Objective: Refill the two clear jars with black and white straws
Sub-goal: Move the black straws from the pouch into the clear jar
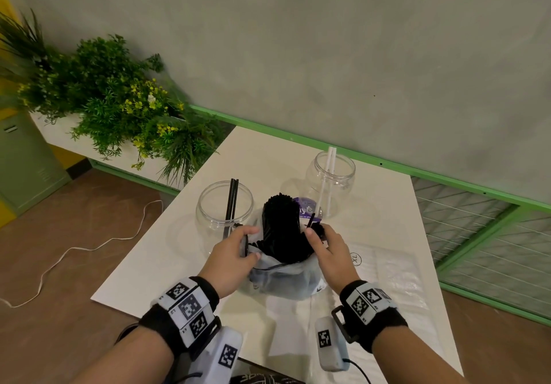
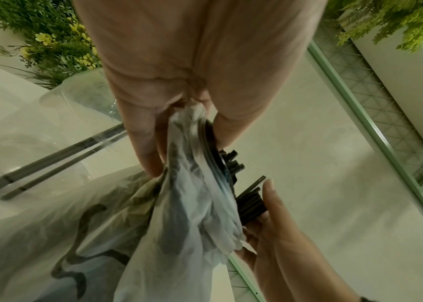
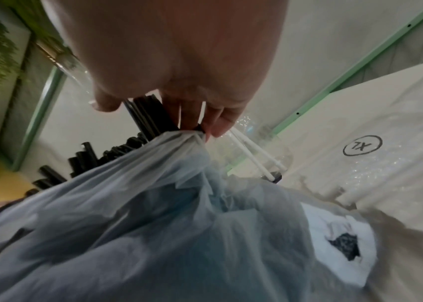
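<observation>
A pale plastic bag point(image 1: 283, 276) full of black straws point(image 1: 280, 225) stands on the white table point(image 1: 167, 252) between my hands. My left hand point(image 1: 238, 246) pinches the bag's left rim point(image 2: 189, 130). My right hand point(image 1: 325, 243) pinches the right rim point(image 3: 192, 134) together with a few black straws point(image 3: 148, 114). The left clear jar point(image 1: 225, 205) holds two black straws point(image 1: 232, 202). The right clear jar point(image 1: 331, 178) holds two white straws point(image 1: 328, 175).
A clear packet marked XL point(image 1: 384, 273) lies on the table to the right of the bag. Green plants point(image 1: 119, 100) stand beyond the table's left corner. A green rail point(image 1: 387, 166) runs behind the jars. A white cable point(image 1: 74, 249) trails on the floor.
</observation>
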`<state>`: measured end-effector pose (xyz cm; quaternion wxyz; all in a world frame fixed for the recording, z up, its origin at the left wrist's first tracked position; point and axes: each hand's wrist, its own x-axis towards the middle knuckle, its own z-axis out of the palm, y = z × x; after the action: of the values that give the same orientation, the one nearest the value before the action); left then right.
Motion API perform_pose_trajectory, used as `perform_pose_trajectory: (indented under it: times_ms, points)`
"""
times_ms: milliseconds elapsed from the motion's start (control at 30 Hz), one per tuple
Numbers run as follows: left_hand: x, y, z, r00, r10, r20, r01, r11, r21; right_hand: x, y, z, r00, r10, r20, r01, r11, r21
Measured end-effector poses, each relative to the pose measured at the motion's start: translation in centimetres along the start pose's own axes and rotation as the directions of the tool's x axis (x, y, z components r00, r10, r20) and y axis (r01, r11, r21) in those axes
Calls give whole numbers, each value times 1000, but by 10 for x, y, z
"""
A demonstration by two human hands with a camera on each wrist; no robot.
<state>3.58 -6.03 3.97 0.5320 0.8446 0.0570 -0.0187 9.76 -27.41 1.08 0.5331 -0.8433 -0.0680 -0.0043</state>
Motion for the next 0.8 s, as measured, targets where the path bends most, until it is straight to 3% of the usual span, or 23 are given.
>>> perform_pose_trajectory:
  times_ms: [133,367,467,633,800]
  points:
    - [0,0,0,1000,-3,14,3,1000,-9,-11,4,1,998,-69,4,68,971,-231]
    - [1,2,3,1000,-2,31,2,1000,-12,5,-17,3,994,-113,-6,104,933,-344]
    - [3,2,3,999,9,41,-8,1000,-9,11,-28,2,981,-180,74,194,901,-388]
    - [4,1,4,999,28,45,-28,1000,0,24,-51,9,927,-206,312,318,874,-368]
    - [6,-3,0,1000,2,4,-1,999,-53,32,-63,22,887,-284,364,408,851,-332]
